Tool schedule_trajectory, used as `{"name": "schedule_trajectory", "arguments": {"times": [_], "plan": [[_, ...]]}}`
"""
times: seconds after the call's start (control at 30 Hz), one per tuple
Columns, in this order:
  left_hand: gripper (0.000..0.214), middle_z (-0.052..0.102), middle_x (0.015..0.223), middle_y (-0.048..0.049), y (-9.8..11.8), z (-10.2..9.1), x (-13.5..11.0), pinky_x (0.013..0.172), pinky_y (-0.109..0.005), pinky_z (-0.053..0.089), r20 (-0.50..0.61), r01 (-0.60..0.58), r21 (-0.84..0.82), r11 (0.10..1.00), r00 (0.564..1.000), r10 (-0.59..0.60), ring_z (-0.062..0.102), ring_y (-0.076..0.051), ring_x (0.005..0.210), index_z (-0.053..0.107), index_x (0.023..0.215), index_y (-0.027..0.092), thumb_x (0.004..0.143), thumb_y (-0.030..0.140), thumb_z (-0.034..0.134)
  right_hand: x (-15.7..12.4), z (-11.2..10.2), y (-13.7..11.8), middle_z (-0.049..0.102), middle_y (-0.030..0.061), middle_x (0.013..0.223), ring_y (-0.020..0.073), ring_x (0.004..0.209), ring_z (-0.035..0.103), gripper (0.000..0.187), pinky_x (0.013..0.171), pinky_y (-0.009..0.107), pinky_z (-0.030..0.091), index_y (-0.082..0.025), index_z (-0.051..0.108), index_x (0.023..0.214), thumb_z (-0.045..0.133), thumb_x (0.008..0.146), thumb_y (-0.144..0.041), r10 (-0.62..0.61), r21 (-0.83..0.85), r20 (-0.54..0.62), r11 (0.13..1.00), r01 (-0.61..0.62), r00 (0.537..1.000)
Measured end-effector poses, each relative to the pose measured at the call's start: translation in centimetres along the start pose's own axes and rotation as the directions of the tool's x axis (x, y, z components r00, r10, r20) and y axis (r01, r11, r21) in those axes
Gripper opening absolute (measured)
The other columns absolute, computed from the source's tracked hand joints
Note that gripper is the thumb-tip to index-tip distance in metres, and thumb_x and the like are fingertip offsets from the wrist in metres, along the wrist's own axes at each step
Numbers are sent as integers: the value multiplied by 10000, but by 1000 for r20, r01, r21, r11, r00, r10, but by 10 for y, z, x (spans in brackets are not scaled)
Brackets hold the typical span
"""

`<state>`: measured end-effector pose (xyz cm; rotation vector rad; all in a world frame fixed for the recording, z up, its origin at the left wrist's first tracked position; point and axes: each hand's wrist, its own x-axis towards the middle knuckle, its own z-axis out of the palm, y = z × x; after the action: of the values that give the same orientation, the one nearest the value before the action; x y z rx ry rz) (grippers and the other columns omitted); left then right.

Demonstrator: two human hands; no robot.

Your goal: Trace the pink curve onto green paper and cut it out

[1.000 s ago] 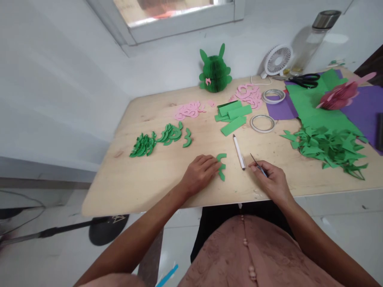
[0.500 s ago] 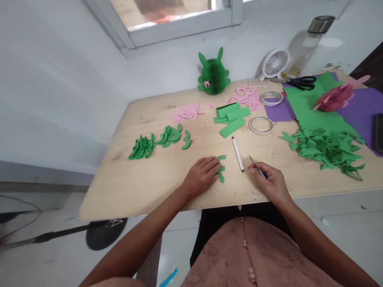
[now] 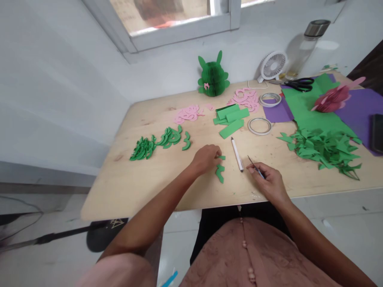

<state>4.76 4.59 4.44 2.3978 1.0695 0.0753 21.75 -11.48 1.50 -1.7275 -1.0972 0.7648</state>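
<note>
My left hand (image 3: 206, 158) hovers low over the wooden table (image 3: 143, 187), its fingers curled and pinching a small green paper piece (image 3: 222, 158). Just below it a second green curved cut-out (image 3: 220, 173) lies flat. My right hand (image 3: 266, 182) rests near the table's front edge, closed round a thin dark pointed tool (image 3: 253, 164) whose tip points up and left. A white pen (image 3: 237, 153) lies between the two hands.
Green crescent cut-outs (image 3: 158, 141) lie at the left, pink cut-outs (image 3: 188, 113) and green strips (image 3: 231, 117) behind, two tape rings (image 3: 259, 126), green scraps (image 3: 324, 149) at right. A green paper rabbit (image 3: 213, 75), fan (image 3: 272, 65), bottle, scissors (image 3: 299, 84) and pink paper figure stand at the back.
My left hand has lifted off the green cut-out, moved slightly up and away, and pinched one green piece. My right hand has barely moved.
</note>
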Motion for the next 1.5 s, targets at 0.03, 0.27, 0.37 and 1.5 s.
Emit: {"name": "schedule_trajectory", "arguments": {"times": [0.03, 0.27, 0.37, 1.5], "plan": [[89, 634, 767, -34, 2, -1, 3, 670, -297, 419, 16, 6, 1, 1000, 1000, -6, 584, -203, 774, 614, 751, 180, 694, 112, 624, 0, 0, 0, 638, 25, 731, 191, 717, 567, 280, 633, 271, 415, -177, 698, 815, 567, 821, -425, -3, 2, 0, 1000, 3, 1000], [104, 610, 680, -19, 4, -2, 7, 606, -272, 368, 55, 55, -75, 996, 997, -51, 562, -176, 682, 590, 625, 172, 632, 82, 641, 0, 0, 0, 645, 26, 738, 189, 708, 564, 290, 634, 276, 408, -179, 702, 823, 562, 823, -433, -6, 8, 7, 1000, 6, 1000], [92, 613, 654, -15, 2, -2, 3, 604, -267, 377, 46, 71, -164, 984, 997, -64, 565, -166, 658, 594, 621, 168, 640, 87, 634, 0, 0, 1, 654, 32, 757, 194, 727, 572, 292, 647, 281, 411, -178, 702, 829, 561, 824, -434, -5, 18, 11, 1000, 5, 1000], [303, 642, 699, -19, 18, 24, -51, 688, -267, 435, -82, -80, -996, 26, 993, -81, 581, -121, 654, 593, 677, 137, 599, 305, 833, -11, 31, -53, 589, -1, 587, 22, 385, 206, 333, 392, 206, 117, -148, 647, 845, 723, 718, -446, 224, 624, 507, 570, -534, 832]]}}
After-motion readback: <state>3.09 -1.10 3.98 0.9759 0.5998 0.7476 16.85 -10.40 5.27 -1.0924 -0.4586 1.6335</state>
